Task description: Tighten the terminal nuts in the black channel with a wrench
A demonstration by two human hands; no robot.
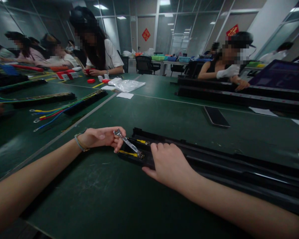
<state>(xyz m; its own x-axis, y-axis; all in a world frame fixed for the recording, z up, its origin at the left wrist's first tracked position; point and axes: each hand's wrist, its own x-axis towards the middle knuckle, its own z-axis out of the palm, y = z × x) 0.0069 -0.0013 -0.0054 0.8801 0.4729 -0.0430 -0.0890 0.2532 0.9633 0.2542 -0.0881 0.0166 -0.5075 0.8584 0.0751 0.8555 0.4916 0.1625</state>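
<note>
Wrench (130, 144): one, slanting over the left end of the black channel (214, 162), its lower end at a fastener
Left hand (104, 137): fingers bent at the wrench's upper end; cannot tell whether they grip it or only touch it
Right hand (169, 162): grasping the black channel, thumb at the near side, fingers over the top
Yellow sleeves (131, 153): two, one leading to each of two fasteners (142, 155)
Wire bundles (86, 99): three, to the left past the grey seam (89, 114)
Phone (216, 117): one, flat beyond the channel, apart from it
Far channels (214, 93): two, in front of a co-worker (221, 63)
Edges: the channel's left end sits just beside the left hand; the table edge (36, 228) shows at lower left
Room: green tabletop (102, 199) stretches along the channel's near side, and beyond it up to the phone
</note>
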